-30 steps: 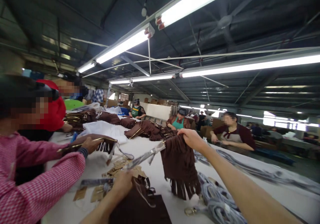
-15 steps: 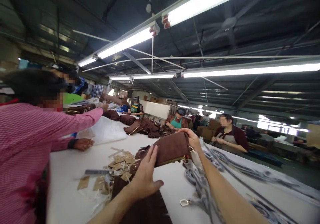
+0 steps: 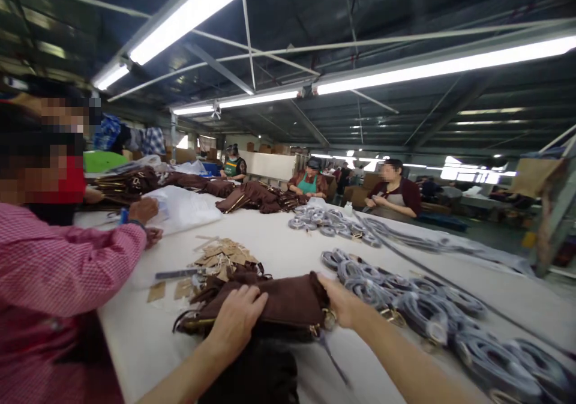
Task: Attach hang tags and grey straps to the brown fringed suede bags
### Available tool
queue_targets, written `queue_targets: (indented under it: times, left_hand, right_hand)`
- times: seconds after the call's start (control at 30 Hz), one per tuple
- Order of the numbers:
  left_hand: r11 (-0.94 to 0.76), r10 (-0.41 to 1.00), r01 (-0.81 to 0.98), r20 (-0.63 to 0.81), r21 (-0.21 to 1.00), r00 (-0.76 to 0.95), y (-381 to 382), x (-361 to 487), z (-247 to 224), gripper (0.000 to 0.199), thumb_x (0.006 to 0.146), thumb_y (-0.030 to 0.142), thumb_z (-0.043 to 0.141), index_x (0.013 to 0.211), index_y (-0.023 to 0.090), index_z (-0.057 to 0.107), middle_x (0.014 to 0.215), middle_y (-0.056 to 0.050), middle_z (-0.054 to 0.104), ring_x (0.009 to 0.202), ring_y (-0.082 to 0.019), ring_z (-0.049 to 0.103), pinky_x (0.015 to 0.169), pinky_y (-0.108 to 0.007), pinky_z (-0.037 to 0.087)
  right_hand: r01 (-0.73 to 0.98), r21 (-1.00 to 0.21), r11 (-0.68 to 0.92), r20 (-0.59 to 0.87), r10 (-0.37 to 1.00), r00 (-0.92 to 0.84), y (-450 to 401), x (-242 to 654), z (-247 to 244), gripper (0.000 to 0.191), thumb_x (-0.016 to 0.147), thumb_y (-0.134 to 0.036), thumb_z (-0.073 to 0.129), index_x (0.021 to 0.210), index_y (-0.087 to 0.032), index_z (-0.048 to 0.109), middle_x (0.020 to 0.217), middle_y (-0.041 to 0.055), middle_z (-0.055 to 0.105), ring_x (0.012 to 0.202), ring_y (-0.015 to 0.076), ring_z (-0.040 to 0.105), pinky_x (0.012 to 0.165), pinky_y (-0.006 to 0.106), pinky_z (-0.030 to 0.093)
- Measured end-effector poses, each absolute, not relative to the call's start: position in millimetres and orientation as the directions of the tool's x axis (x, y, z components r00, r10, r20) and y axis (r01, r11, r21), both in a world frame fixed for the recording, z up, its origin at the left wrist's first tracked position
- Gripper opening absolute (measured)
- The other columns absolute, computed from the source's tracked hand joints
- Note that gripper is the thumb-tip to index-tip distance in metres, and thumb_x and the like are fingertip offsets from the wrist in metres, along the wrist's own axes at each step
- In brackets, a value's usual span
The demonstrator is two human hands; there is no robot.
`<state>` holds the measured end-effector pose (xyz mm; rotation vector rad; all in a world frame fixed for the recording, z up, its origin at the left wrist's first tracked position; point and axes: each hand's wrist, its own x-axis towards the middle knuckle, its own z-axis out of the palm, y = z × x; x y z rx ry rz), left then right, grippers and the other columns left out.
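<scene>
Bracing the right end of a brown bag (image 3: pixel 288 299), the right hand (image 3: pixel 341 301) is closed around that end, its fingertips partly hidden behind the fabric. The left hand (image 3: pixel 240 315) lies on the near face toward the bag's left part, fingers extended and slightly parted, pressing flat rather than pinching; its thumb cannot be made out. The bag is positioned on its side directly before the wearer, over the near part of the white table (image 3: pixel 263 227); whether its full weight rests there cannot be determined. A gold-toned zipper runs along the near edge, and a metal ring (image 3: pixel 330 319) is noted at the right end, just beside the right hand. Dark fabric (image 3: pixel 252 374) lies below the bag, nearer the wearer. Just beyond the bag's left part is a loose pile of tan tags (image 3: pixel 227 254), with a grey strip (image 3: pixel 175 274) near it. To the right, coiled grey straps (image 3: pixel 420 314) with metal fittings extend in a row. Farther back, brown bags are heaped (image 3: pixel 261 195). At left, a co-worker in a pink checked sleeve (image 3: pixel 81 272) has both hands near a translucent plastic sheet (image 3: pixel 191 210). Other workers are present across the table.
</scene>
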<state>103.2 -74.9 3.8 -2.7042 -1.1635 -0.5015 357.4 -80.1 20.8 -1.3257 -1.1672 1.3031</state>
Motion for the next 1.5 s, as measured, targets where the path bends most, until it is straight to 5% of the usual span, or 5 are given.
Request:
queue_targets:
  times: [0.13,0.3,0.77,1.0,1.5]
  left_hand:
    - [-0.691,0.693,0.722,0.3,0.021,0.655,-77.7,114.2,-21.9,0.048,0.082,-0.002,0.037,0.117,0.02,0.062,0.115,-0.009,0.061,0.103,-0.024,0.052,0.085,-0.037,0.044]
    - [-0.679,0.626,0.735,0.525,0.002,0.577,-78.3,114.0,21.4,0.057,0.082,-0.001,0.036,0.131,0.02,0.055,0.126,-0.009,0.057,0.108,-0.025,0.05,0.093,-0.039,0.043]
    - [-0.792,0.609,0.606,0.15,0.072,0.779,-128.0,152.9,-30.2,0.037,0.083,0.0,0.039,0.108,0.017,0.061,0.112,-0.011,0.061,0.102,-0.026,0.056,0.09,-0.041,0.047]
    - [-0.662,0.749,0.73,0.116,0.168,0.652,-144.2,225.5,-35.4,0.021,0.089,0.013,0.05,0.104,0.011,0.063,0.103,-0.015,0.065,0.098,-0.03,0.06,0.082,-0.043,0.051]
    - [-0.558,0.819,0.829,-0.179,-0.025,0.546,-110.5,91.4,3.6,0.022,0.091,0.024,0.048,0.092,0.018,0.069,0.098,-0.01,0.071,0.097,-0.029,0.066,0.083,-0.039,0.048]
  right_hand:
    - [-0.093,-0.933,-0.347,-0.321,0.922,-0.218,-116.2,362.0,-6.4,0.052,0.086,-0.067,0.041,0.11,-0.025,0.058,0.095,0.0069,0.074,0.083,0.0236,0.072,0.08,0.041,0.055]
    - [-0.191,-0.98,-0.056,-0.024,0.986,-0.167,-132.4,388.3,46.8,0.063,0.071,-0.045,0.073,0.127,-0.032,0.046,0.1,0.0007,0.072,0.066,0.0156,0.066,0.057,0.026,0.051]
    - [0.475,-0.88,-0.028,-0.134,0.972,-0.191,-114.7,393.1,-7.0,0.038,0.068,-0.015,0.059,0.105,-0.018,0.067,0.065,-0.0041,0.062,0.053,0.0084,0.049,0.046,0.017,0.034]
    - [0.612,-0.786,-0.088,-0.198,0.973,-0.114,-107.7,396.8,0.8,0.067,0.072,-0.019,0.059,0.138,-0.015,0.045,0.067,-0.0037,0.061,0.041,0.0064,0.042,0.035,0.017,0.033]
    - [0.875,-0.481,0.058,0.063,0.998,-0.032,-83.8,462.4,-10.2,0.051,0.07,-0.014,0.065,0.121,-0.017,0.063,0.118,0.0103,0.069,0.108,0.0281,0.062,0.096,0.04,0.046]
